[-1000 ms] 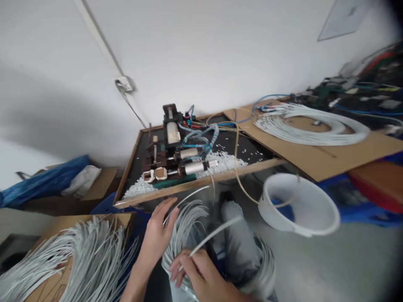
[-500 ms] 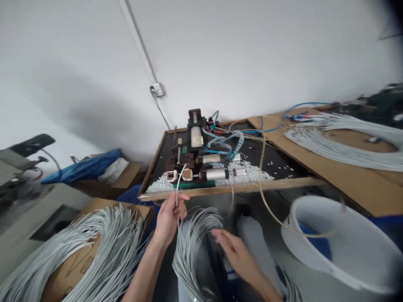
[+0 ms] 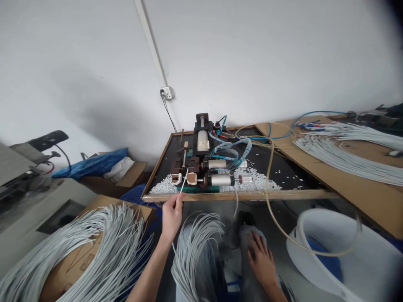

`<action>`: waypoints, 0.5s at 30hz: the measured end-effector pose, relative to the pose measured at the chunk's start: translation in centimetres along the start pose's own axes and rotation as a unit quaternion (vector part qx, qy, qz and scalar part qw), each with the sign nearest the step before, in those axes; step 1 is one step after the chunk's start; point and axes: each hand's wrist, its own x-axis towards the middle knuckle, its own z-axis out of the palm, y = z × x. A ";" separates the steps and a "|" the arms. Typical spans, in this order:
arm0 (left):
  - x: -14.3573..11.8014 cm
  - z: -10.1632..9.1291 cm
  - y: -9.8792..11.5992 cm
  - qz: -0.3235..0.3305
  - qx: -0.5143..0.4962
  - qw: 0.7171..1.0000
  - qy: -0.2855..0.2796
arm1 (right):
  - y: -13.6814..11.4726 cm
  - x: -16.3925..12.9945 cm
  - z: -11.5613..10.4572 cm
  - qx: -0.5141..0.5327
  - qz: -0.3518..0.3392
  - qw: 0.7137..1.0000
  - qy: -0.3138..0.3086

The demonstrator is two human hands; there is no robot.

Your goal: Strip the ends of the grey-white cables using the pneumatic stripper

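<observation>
Between thumb and fingers, my left hand (image 3: pixel 172 216) pinches a thin white cable (image 3: pixel 183 184) close to its end. The cable's tip points into the gap between the jaws of a small pneumatic stripping machine (image 3: pixel 203 167) at the bench's front edge. My right hand (image 3: pixel 262 259) lies on my right thigh, its fingers stretched out and holding nothing. Over my left thigh hangs a bundle of white cables (image 3: pixel 195 245), nearer to my left forearm than to my right hand.
White scraps (image 3: pixel 256 180) are heaped around the machine inside the wooden-rimmed tray (image 3: pixel 283 194). A big coil of cables (image 3: pixel 116 235) lies on cardboard at left, another coil (image 3: pixel 340 161) at right. A white bucket (image 3: pixel 302 251) stands at lower right, with a yellowish hose (image 3: pixel 269 167) looping over it.
My left hand has moved the cable's tip to the machine's jaws. My right hand has left the side of the bundle and come down onto my right thigh.
</observation>
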 end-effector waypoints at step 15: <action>0.4 0.8 0.0 0.020 0.109 0.994 0.013 | 0.2 0.2 0.2 -0.048 -0.009 0.999 -0.005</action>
